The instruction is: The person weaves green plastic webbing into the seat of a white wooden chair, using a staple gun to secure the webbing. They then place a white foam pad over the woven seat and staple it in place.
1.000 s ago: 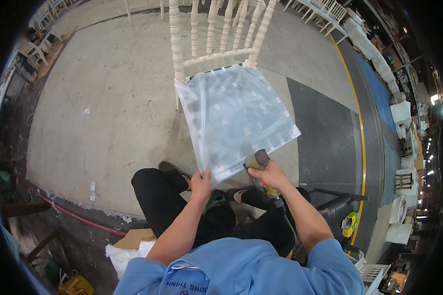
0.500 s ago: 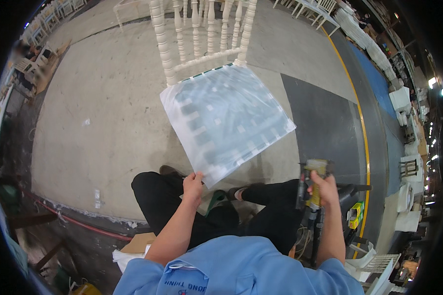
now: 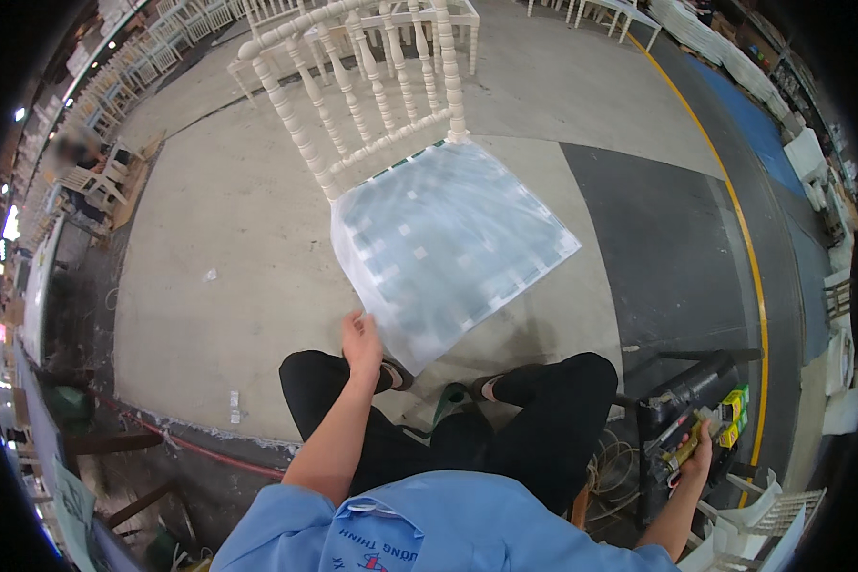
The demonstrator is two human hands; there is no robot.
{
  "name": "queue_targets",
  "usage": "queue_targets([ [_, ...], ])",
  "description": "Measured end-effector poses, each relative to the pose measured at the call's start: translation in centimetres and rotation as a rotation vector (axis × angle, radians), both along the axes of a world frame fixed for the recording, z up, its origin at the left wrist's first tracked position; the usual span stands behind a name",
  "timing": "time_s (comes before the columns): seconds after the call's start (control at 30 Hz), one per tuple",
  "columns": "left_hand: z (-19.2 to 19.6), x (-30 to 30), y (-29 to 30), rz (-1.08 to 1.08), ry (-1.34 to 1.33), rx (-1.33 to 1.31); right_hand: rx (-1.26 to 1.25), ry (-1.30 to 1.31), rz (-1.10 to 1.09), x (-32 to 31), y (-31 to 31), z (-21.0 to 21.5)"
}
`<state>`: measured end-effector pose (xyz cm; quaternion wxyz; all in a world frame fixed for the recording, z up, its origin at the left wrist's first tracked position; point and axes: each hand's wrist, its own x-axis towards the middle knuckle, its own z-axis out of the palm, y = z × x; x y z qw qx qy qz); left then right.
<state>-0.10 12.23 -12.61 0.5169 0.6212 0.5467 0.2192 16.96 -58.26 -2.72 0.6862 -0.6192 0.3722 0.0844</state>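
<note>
A white chair (image 3: 377, 86) with turned spindles stands ahead of me. Over its seat lies a thin, translucent white sheet (image 3: 458, 248), with greenish-blue webbing showing through and one corner drooping toward my feet. My left hand (image 3: 360, 345) is at the sheet's near left edge, fingers curled and seemingly pinching that edge. Low on the right, my right hand (image 3: 698, 458) grips a yellowish and black pneumatic staple gun (image 3: 682, 443), held over a dark stand beside my knee.
A yellow-green box (image 3: 734, 415) sits by the dark stand (image 3: 691, 391), with coiled hose (image 3: 612, 477) below. White chairs and a table line the far side. A person works at the far left. A red hose (image 3: 214, 453) runs along the floor at left.
My right hand has carried the staple gun down and right, away from the sheet to the stand. My left hand has shifted from the sheet's corner up along its left edge.
</note>
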Motion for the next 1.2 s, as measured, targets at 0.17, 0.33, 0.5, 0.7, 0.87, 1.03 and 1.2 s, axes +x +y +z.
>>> queue_targets([
  [0.17, 1.5, 4.6, 1.9, 0.061, -0.161, -0.395, -0.064, 0.056, -0.096, -0.3, -2.9, -3.1],
  [0.33, 0.5, 6.3, 2.7, 0.027, -0.456, -0.818, -1.037, 0.21, 0.239, -0.3, -3.9, -1.0],
  [0.5, -1.2, 7.6, 2.0, 0.214, -0.596, -0.862, -0.892, -0.214, 0.236, 1.5, 4.9, -0.5],
  [0.7, -0.4, 7.6, -1.2, 0.387, -0.548, -0.838, 0.154, 0.066, 0.824, 2.1, 36.1, -7.9],
  [0.87, -2.2, 3.9, -7.5, 0.405, -0.871, -0.879, -0.015, 0.092, 0.975, -1.1, 46.1, -9.6],
  [1.03, -3.5, 4.3, -13.2, 0.302, -0.854, -0.94, -0.245, -0.1, 0.991, 6.2, 42.8, -12.0],
  [1.2, -1.3, 4.7, -13.3, 0.056, -0.387, -1.037, -0.317, -0.209, 0.866, 10.5, 41.5, -12.0],
])
